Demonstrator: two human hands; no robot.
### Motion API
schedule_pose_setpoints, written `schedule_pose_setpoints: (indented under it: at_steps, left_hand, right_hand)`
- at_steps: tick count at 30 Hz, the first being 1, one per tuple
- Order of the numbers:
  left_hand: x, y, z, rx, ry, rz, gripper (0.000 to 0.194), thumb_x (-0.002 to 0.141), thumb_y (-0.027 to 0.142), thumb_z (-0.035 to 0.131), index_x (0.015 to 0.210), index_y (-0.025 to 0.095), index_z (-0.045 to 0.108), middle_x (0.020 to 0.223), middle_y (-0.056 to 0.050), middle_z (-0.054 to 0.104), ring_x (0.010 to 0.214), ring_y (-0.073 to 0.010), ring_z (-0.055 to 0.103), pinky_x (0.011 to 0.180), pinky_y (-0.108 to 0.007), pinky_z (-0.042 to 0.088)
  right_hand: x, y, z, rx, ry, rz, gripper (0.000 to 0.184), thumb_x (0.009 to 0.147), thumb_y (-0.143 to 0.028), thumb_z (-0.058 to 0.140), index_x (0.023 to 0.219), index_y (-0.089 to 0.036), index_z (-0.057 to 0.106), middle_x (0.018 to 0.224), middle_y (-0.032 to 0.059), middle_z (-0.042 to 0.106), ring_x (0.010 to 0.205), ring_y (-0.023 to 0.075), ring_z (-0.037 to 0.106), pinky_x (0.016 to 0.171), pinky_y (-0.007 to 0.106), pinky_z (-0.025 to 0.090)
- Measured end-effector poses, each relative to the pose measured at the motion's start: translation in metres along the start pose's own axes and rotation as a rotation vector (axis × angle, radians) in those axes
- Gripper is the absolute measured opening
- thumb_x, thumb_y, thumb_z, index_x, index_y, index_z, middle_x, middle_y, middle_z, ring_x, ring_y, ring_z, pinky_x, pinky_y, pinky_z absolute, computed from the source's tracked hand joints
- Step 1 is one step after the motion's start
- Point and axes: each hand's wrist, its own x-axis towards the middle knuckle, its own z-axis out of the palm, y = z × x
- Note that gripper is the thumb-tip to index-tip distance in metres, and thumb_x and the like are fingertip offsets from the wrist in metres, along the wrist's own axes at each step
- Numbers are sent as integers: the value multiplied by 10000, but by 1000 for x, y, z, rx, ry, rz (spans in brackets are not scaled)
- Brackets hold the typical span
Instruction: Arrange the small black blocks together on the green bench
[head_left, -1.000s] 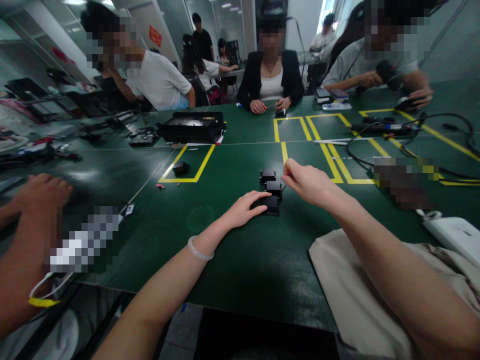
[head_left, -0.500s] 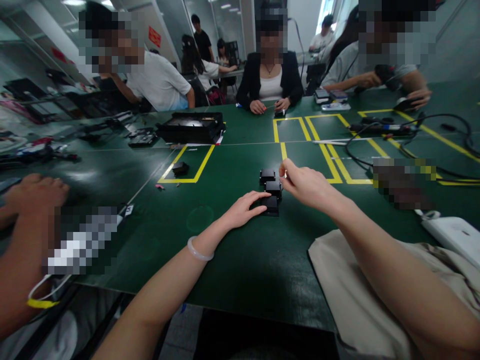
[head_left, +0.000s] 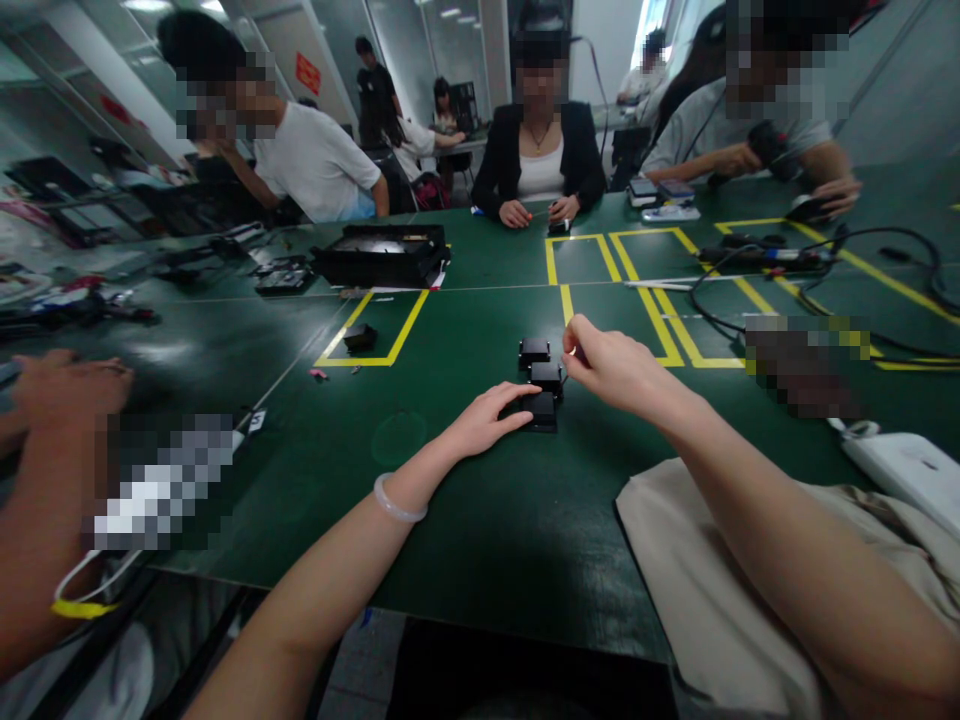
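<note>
A green table (head_left: 465, 540) marked with yellow tape fills the room's foreground, a black tray (head_left: 381, 256) toward its far side. The right hand (head_left: 604, 362), fingers pinched, and the left hand (head_left: 491, 418), fingertips on the nearest of three small black blocks (head_left: 545, 374) lined up mid-table, are apart; I cannot tell what the pinch holds.

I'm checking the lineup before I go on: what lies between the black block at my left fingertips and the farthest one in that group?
A third black block, slightly right of the farthest block, as the head view shows.
</note>
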Motion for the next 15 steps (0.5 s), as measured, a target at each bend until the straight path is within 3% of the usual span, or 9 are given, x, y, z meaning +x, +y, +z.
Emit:
schedule_pose_setpoints:
  at_steps: [6,15]
  left_hand:
    - [0,1,-1,1,-7,-5,410,943,397,467,1331,266,474,1192,-59,561,1084,-226,523,948,-349,403]
    - [-1,1,-1,4,-4,-11,412,942,381,474,1339,272,467,1168,-62,560,1069,-224,527,931,-345,410]
  right_hand:
    - [1,-3,5,-4,42,30,286,919,-477,357,926,-231,503,764,40,635,690,196,562,534,273,258]
    - [2,0,5,-19,54,-3,194,919,-376,406,1006,-231,502,839,44,655,713,192,568,542,272,267]
